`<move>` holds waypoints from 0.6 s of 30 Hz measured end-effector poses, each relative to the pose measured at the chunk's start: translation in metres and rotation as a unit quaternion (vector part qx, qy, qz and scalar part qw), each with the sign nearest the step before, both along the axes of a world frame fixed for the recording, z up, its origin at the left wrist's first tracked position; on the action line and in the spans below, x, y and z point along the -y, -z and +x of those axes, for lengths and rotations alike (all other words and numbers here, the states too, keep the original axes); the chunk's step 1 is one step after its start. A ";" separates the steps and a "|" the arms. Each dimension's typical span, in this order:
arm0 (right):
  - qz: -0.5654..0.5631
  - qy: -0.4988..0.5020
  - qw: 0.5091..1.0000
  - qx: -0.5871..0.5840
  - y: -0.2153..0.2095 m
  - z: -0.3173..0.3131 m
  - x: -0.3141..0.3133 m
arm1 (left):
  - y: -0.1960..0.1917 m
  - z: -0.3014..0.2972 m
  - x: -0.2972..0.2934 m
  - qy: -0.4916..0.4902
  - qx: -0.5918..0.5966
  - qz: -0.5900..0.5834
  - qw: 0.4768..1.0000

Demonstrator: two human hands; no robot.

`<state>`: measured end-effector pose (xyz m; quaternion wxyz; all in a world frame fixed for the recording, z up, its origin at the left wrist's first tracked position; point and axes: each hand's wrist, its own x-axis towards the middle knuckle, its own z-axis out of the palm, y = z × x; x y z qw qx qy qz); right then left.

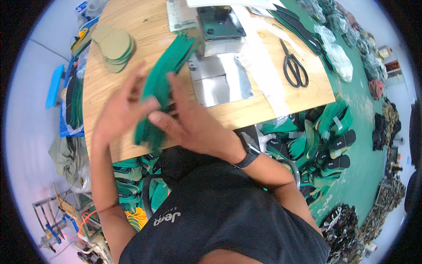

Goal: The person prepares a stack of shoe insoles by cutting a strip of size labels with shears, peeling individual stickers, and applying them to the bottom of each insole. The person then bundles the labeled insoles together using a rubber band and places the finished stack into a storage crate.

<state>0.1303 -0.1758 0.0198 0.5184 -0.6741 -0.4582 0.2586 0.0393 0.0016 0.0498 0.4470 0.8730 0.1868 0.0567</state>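
Had black and green strips (75, 105) stowed in a blue crate (63, 123) at 9 o'clock from the view's centre, past the edge of a wooden bench (140, 20). Had a white plastic bag (338, 57) at 2 o'clock, too cloudy to show any contents, and crumpled clear bags (310, 9) at 1 o'clock.

Bracketed a long green bundle (169, 61) between left hand (121, 110) and right hand (193, 125), over the bench at 10 o'clock. Showed an open grip on both sides, with fingers parted along the bundle's flanks and both thumbs reaching in across its lower half. Could not tell, through motion blur, the firmness of contact. Hid part of the bundle's middle behind both hands. Wore a dark watch (252, 155) on the right wrist.

Featured a shiny metal plate (224, 86) beside the bundle at 12 o'clock, below a dark-topped block (220, 26) near the bundle's upper end. Included a white strip (261, 61) at 1 o'clock, black scissors (290, 57) at 2 o'clock, and stacked beige pieces (116, 46) between 10 and 11 o'clock. Crowded the space beyond the near edge with more green bundles with black ends (340, 141) at 3 o'clock and yellow pieces (137, 218) at 7 o'clock.
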 end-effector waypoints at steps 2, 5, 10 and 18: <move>0.037 -0.035 0.999 0.010 0.011 0.001 0.007 | 0.006 -0.014 0.017 0.049 0.015 0.135 0.989; 0.096 0.096 0.970 0.202 0.030 0.038 0.045 | -0.018 -0.019 0.020 0.019 -0.038 0.101 0.994; -0.027 0.278 0.852 0.443 0.034 0.164 0.062 | -0.014 -0.030 0.001 0.036 -0.015 0.292 0.956; -0.025 0.247 0.885 0.394 0.004 0.327 0.092 | -0.014 -0.022 0.000 -0.016 -0.066 0.272 0.960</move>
